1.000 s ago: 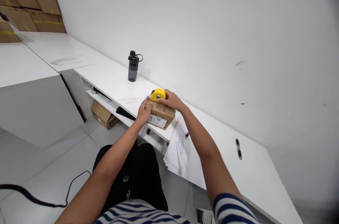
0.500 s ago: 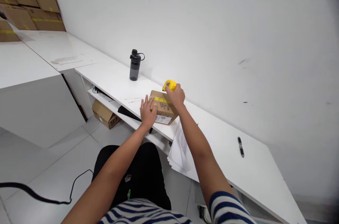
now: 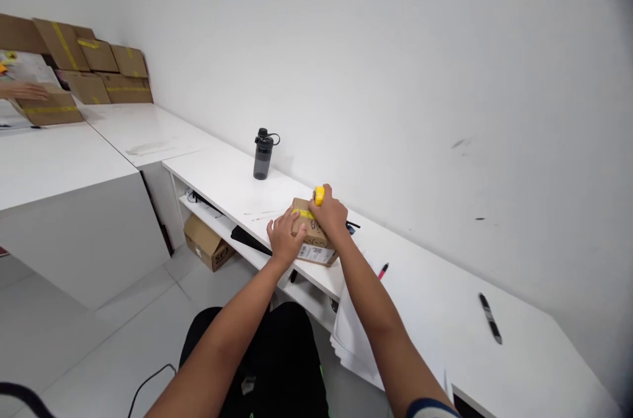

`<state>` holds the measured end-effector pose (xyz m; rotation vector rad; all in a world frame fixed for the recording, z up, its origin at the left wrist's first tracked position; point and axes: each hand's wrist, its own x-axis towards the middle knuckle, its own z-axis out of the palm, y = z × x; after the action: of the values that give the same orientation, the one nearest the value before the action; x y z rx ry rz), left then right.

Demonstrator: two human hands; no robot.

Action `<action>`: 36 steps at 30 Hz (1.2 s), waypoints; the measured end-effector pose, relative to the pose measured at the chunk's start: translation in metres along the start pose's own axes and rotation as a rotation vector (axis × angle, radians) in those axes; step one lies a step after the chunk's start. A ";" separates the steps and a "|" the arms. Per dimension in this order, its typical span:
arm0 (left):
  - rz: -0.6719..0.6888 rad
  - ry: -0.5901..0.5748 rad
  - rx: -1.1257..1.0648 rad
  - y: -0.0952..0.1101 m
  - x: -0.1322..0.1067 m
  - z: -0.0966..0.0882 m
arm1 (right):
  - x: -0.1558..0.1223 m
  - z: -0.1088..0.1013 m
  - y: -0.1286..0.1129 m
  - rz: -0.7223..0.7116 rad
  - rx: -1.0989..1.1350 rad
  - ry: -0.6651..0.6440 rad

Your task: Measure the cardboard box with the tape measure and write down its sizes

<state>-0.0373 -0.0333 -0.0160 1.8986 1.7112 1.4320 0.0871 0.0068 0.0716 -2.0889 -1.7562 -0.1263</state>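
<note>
A small cardboard box with yellow tape, black handwriting and a white label sits on the white table. My left hand lies on its left side and top, fingers spread. My right hand is closed around a yellow tape measure at the box's far right edge. My fingers cover part of the tape measure, and whether its blade is out I cannot tell.
A dark bottle stands behind the box, near the wall. Papers, a red pen and a black pen lie to the right. Stacked boxes and another person's hand are at far left. An open carton sits below.
My view has tilted up and shifted left. My right hand has turned the tape measure and brought it closer to the box. Another person's hand has come into view.
</note>
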 end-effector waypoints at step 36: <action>0.002 -0.031 0.057 0.003 0.008 -0.003 | -0.091 -0.037 -0.017 0.198 0.154 0.009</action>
<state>-0.0385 -0.0283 -0.0083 1.9421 1.7541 1.3611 0.0593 -0.0890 0.0798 -2.1305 -1.4932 0.0544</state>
